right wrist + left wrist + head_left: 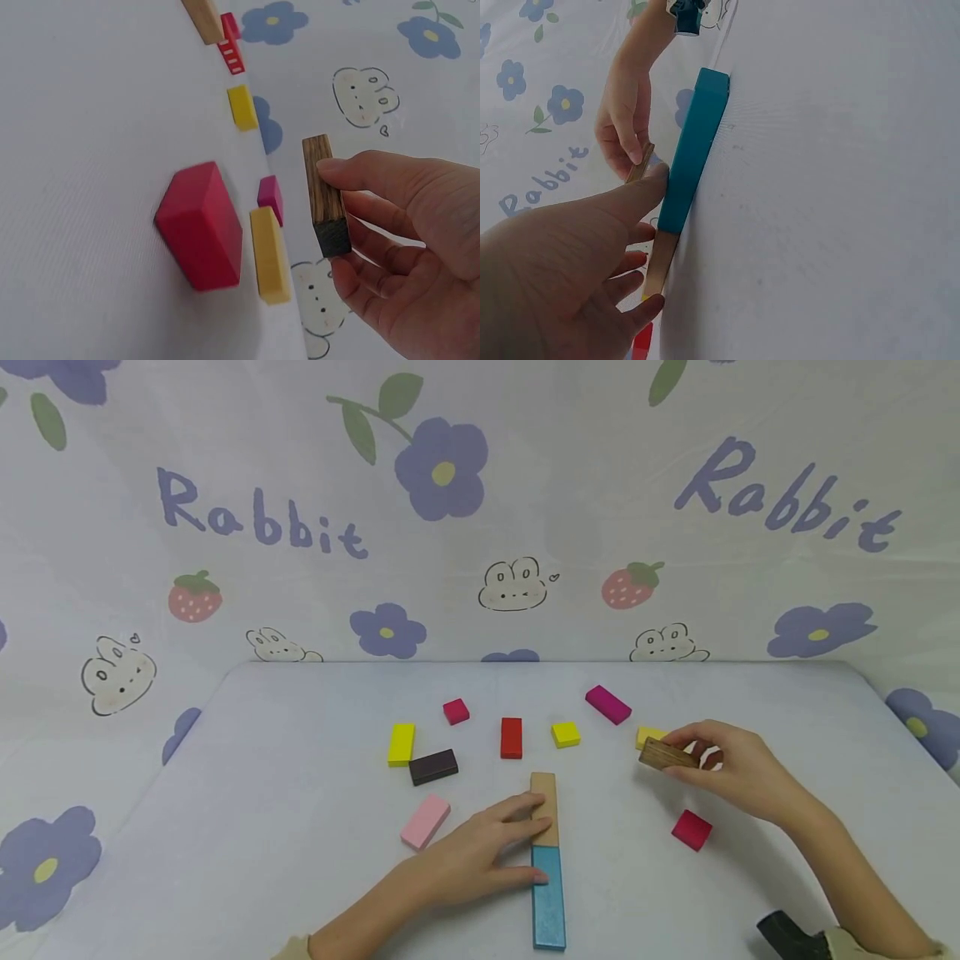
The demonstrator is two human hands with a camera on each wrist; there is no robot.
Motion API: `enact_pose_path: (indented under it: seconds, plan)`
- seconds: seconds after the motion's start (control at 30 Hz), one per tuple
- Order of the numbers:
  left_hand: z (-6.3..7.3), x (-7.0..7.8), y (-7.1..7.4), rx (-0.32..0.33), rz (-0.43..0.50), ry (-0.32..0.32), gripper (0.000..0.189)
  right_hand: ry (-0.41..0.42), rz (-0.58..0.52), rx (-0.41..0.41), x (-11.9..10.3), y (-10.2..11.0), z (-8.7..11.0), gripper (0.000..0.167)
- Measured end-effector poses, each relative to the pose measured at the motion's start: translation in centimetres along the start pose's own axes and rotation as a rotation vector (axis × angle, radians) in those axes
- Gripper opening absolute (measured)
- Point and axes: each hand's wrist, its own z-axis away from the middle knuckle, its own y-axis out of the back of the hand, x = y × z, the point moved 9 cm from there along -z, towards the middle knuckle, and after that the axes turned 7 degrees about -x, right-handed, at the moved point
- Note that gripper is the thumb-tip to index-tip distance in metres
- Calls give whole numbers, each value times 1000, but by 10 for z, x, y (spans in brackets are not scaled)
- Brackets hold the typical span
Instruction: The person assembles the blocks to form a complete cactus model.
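Small, stiff and probably light, the brown wooden block [667, 754] rides pinched at its long faces in my right hand [738, 770], lifted off the tabletop [300, 860] at three o'clock; its dark grain is streaked. My left hand [468, 860] lies flat, fingers straight, against the tan block [546, 806] and blue block [548, 902].

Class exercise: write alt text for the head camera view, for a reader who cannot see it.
A person's right hand holds a brown wooden block above a pale table, while the left hand rests on a tan block lined up end to end with a blue block. Small coloured blocks lie scattered beyond.
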Motion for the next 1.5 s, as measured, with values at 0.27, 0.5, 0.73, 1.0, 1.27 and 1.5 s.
enact_pose_path:
  seconds: [0.27,0.5,0.73,1.0,1.27,1.5]
  plan:
    - [0,3,-2,-10,-38,-50,65,36,-53,-54,-14,-14,-15,35]
    - [-2,2,-3,-27,-48,-54,64,37,-97,-98,-27,-30,-28,35]
    - [-3,2,-4,-31,-47,-63,64,86,-112,-128,-38,-45,-35,33]
    - [-3,2,-5,-29,-59,-66,64,128,-119,-149,-47,-54,-39,35]
    - [-1,4,-3,-22,-63,-78,64,150,-117,-198,-51,-66,-41,34]
    - [-1,5,-2,-23,-63,-76,64,155,-119,-220,-53,-73,-43,33]
